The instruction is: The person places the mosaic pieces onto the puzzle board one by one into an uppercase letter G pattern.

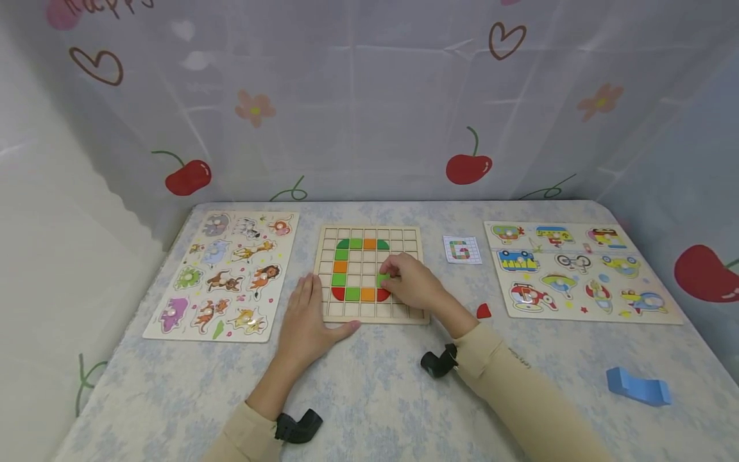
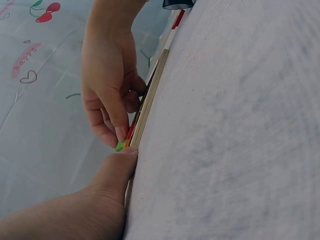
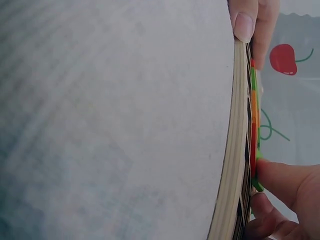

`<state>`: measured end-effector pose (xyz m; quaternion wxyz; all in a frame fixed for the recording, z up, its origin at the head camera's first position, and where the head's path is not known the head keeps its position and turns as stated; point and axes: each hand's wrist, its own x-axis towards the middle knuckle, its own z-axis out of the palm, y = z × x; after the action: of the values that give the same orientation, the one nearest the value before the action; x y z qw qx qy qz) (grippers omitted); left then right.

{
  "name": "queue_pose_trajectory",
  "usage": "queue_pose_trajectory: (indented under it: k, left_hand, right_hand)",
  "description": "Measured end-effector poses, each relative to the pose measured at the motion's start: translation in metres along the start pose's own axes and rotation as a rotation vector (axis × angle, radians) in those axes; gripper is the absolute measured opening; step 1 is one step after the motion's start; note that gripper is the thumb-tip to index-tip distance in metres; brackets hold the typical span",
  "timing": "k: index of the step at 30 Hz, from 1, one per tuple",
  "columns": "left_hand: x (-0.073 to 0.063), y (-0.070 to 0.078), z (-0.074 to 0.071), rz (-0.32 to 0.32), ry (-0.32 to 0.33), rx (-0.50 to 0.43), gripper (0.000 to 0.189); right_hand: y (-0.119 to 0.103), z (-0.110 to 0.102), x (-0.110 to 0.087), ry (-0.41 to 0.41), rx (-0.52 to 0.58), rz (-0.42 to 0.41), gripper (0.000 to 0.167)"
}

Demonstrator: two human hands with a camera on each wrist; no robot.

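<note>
A wooden grid board (image 1: 408, 312) lies on the table, with green, orange and red tiles set in a ring of its cells. My left hand (image 1: 304, 324) rests against its left side, fingers fairly straight along that edge and thumb (image 2: 121, 167) at the front edge. Over the right side of the ring, my right hand (image 1: 411, 280) pinches a green tile (image 2: 120, 145) between thumb and fingertips, just behind the red corner tile (image 1: 383, 294). In the right wrist view the green tile (image 3: 257, 184) shows at board level, partly covered by the fingers.
A small pattern card (image 1: 462, 250) lies right of the board, and a loose red piece (image 1: 484, 311) beside the right forearm. An animal puzzle (image 1: 233, 276) is at left, a vehicle puzzle (image 1: 583, 273) at right. A blue block (image 1: 638, 387) sits at front right.
</note>
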<state>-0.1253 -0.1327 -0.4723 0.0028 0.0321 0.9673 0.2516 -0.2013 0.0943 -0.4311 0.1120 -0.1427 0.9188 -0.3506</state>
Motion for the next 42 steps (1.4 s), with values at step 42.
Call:
queue_pose_trajectory:
  k: [42]
  left_hand:
    - [0.001, -0.002, 0.003, 0.006, 0.0, 0.001, 0.127]
  right_hand:
    - [0.082, -0.09, -0.101, 0.004, -0.245, 0.083, 0.018]
